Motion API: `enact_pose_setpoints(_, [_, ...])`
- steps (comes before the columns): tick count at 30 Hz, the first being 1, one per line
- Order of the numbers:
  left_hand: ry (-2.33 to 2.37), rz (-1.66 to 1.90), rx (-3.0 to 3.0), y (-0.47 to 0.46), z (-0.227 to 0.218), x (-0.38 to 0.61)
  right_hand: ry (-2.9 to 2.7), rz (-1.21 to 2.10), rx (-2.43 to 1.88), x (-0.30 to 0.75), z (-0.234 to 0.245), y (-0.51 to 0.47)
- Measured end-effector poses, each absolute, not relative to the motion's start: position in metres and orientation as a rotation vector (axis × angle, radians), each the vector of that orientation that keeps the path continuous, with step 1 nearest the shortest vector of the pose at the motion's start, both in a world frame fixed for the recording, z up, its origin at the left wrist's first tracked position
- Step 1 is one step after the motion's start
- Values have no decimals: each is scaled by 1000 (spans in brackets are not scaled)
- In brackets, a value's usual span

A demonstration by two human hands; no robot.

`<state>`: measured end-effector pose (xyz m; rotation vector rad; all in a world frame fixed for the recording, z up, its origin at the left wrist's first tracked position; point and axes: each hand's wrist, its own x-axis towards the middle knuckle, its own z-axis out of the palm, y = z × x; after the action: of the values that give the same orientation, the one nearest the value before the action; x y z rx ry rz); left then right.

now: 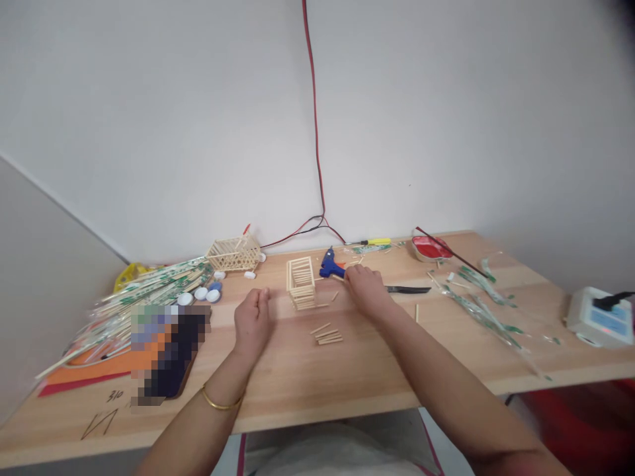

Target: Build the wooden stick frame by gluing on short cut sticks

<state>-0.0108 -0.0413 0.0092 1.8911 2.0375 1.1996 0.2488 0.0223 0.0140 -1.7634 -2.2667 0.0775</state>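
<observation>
My right hand (367, 289) is closed around the handle end of a blue glue gun (331, 266), whose nozzle points toward the wall. My left hand (252, 322) rests on the table with its fingers curled together; what they hold, if anything, is hidden. Between the hands stands a small open frame of wooden sticks (301, 284). In front of it lie several short cut sticks (329, 335). A knife with a dark blade (409, 289) lies just right of my right hand.
At the back left stands a stick-built cart (234, 254) near white bottle caps (185, 299). Wrapped chopsticks (159, 297) and a dark phone (173, 363) lie left. Right are a red dish (430, 248), torn wrappers (483, 314) and a power strip (599, 316). A yellow-handled screwdriver (378, 241) lies behind.
</observation>
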Motion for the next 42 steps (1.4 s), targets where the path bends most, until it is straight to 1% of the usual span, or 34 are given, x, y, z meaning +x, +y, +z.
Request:
enact_pose_setpoints(2, [2081, 1255, 1930, -47, 13, -11, -2173, 102, -1730, 252, 24, 21])
enact_pose_setpoints(4, [2045, 1328, 2066, -53, 18, -10, -2040, 160, -1559, 254, 33, 18])
enact_pose_setpoints(7, [1771, 1481, 2396, -60, 32, -1, -1900, 282, -1222, 251, 43, 6])
enact_pose_setpoints(9, [1596, 1533, 2585, -63, 45, 11, -1943, 371, -1086, 245, 48, -5])
enact_pose_setpoints(13, [1527, 1332, 2829, -66, 73, 41, -2045, 542, -934, 233, 63, -29])
enact_pose_setpoints(15, [1494, 1220, 2896, -66, 83, 51, -2024, 575, -921, 231, 72, -37])
enact_pose_setpoints(23, [1464, 1134, 2981, -63, 103, 64, -1969, 498, -935, 238, 96, -50])
enact_pose_setpoints(27, [1512, 1089, 2880, -50, 118, 51, -1938, 409, -992, 251, 106, -46])
enact_pose_setpoints(31, [1452, 1172, 2712, -40, 139, 27, -1828, 161, -1158, 284, 103, -35])
enact_pose_setpoints(33, [1464, 1269, 2647, -37, 145, 14, -1842, 100, -1284, 301, 92, -30])
enact_pose_setpoints(35, [1531, 1320, 2554, -35, 148, 4, -1912, 109, -1447, 316, 75, -27])
enact_pose_setpoints(39, [1685, 1348, 2386, -29, 147, -11, -2028, 210, -1746, 337, 41, -28])
enact_pose_setpoints(42, [1749, 1338, 2318, -27, 147, -15, -1989, 181, -1880, 351, 32, -29])
